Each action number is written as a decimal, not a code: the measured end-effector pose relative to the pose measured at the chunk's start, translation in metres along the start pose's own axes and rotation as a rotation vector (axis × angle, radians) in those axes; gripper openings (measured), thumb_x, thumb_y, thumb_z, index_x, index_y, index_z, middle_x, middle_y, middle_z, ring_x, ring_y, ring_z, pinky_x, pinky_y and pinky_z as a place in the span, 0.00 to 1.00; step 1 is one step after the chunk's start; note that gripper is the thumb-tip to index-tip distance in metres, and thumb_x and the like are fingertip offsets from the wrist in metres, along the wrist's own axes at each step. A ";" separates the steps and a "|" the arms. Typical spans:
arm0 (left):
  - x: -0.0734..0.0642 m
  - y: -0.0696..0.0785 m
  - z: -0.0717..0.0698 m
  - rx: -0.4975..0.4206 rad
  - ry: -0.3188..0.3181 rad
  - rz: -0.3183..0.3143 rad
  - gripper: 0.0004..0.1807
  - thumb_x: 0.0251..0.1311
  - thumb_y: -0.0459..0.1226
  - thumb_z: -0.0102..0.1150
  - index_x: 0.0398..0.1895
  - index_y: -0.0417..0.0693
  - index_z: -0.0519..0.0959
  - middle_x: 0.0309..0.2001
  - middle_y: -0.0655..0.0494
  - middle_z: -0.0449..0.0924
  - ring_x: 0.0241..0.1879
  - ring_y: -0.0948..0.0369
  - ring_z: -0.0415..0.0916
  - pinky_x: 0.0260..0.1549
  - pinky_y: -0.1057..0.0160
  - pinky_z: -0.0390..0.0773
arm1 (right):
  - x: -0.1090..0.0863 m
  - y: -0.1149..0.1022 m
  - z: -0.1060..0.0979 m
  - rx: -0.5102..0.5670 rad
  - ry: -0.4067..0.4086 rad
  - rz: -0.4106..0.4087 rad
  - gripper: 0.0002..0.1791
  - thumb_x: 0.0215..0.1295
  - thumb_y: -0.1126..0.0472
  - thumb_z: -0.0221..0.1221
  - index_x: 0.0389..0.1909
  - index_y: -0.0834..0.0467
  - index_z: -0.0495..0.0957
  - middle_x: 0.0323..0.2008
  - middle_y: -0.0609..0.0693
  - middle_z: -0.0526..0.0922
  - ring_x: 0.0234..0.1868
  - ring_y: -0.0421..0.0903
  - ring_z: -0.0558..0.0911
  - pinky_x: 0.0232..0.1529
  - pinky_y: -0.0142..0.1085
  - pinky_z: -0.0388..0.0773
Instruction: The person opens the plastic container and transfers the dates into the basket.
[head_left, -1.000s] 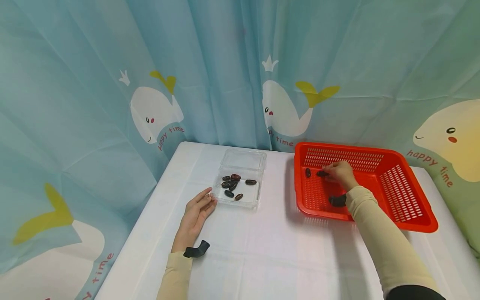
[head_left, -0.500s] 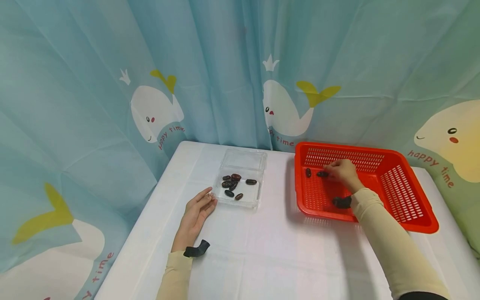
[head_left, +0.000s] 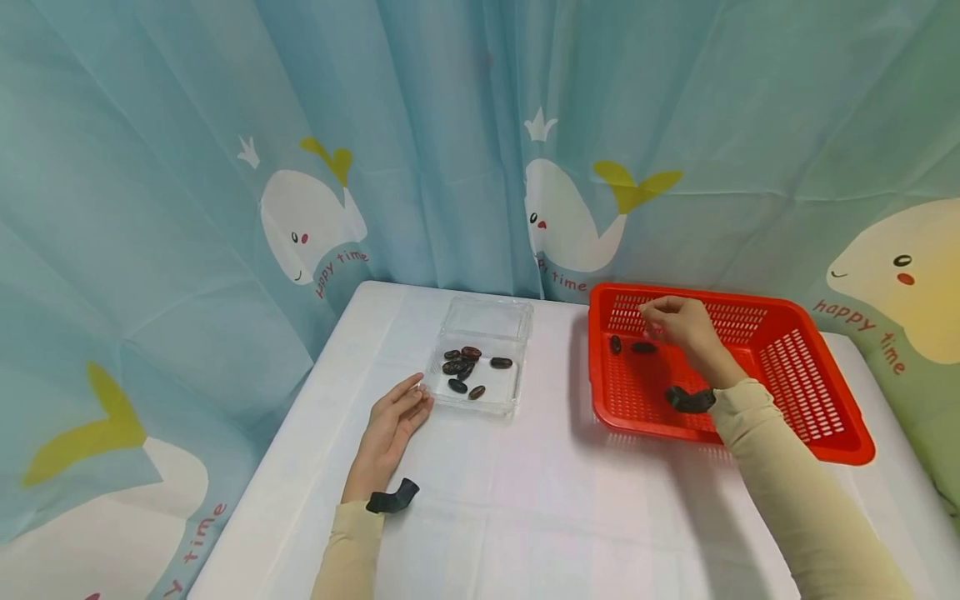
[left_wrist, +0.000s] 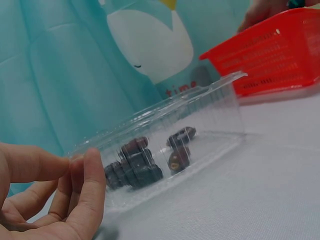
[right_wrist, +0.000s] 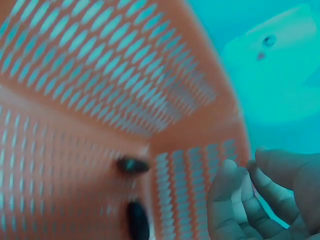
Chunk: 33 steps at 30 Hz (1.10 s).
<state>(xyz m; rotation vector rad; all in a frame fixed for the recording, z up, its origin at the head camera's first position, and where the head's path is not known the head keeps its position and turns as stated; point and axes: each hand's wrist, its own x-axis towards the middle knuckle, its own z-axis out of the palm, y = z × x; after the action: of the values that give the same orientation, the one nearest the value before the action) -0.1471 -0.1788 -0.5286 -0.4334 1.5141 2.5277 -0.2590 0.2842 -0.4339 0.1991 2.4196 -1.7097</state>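
Observation:
At the left of the head view stands a clear plastic box (head_left: 501, 385), its lid raised at the back. Several dark brown dates (head_left: 457, 367) lie inside it. My left hand (head_left: 390, 429) pinches the near left corner of the box, as the left wrist view also shows in the curled fingers (left_wrist: 92, 182). Over the red basket (head_left: 626, 396) my right hand (head_left: 690, 333) is raised, fingers loosely bent with nothing between them. Below its fingertips, on the basket floor, lie two dates, one crosswise (head_left: 642, 347) and one upright in view (head_left: 616, 344).
A white cloth (head_left: 540, 500) covers the table. Behind it hangs a blue curtain (head_left: 450, 200) with printed whales, close to the back of the basket and the box. The slatted basket wall (right_wrist: 115, 60) rises beside the right hand.
My right hand has let go of the crosswise date in the basket and lifted away from it, toward the back wall. The left hand and the box have stayed in place.

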 end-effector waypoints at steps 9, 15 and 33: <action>0.000 0.000 0.001 0.002 0.006 0.001 0.25 0.78 0.29 0.50 0.75 0.39 0.66 0.52 0.53 0.73 0.52 0.63 0.79 0.59 0.69 0.84 | -0.016 -0.030 0.027 0.067 -0.057 -0.069 0.26 0.76 0.55 0.61 0.63 0.71 0.73 0.34 0.34 0.83 0.36 0.35 0.84 0.41 0.27 0.89; -0.001 0.000 0.001 -0.008 0.004 -0.002 0.25 0.78 0.29 0.50 0.76 0.39 0.66 0.53 0.52 0.73 0.52 0.63 0.78 0.60 0.69 0.84 | -0.026 -0.044 0.048 0.046 -0.066 -0.101 0.25 0.76 0.54 0.62 0.64 0.67 0.75 0.38 0.41 0.85 0.36 0.37 0.87 0.43 0.28 0.88; -0.001 -0.001 0.003 -0.021 0.004 0.000 0.25 0.78 0.29 0.50 0.76 0.39 0.66 0.54 0.52 0.73 0.53 0.63 0.77 0.61 0.68 0.83 | -0.048 -0.050 0.131 0.232 -0.082 -0.170 0.20 0.74 0.61 0.64 0.60 0.70 0.77 0.41 0.48 0.84 0.40 0.41 0.86 0.46 0.34 0.91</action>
<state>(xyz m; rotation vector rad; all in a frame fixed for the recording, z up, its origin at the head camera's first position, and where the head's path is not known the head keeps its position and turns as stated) -0.1465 -0.1762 -0.5278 -0.4421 1.4907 2.5466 -0.2142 0.1434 -0.4199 -0.0495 2.2336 -2.0289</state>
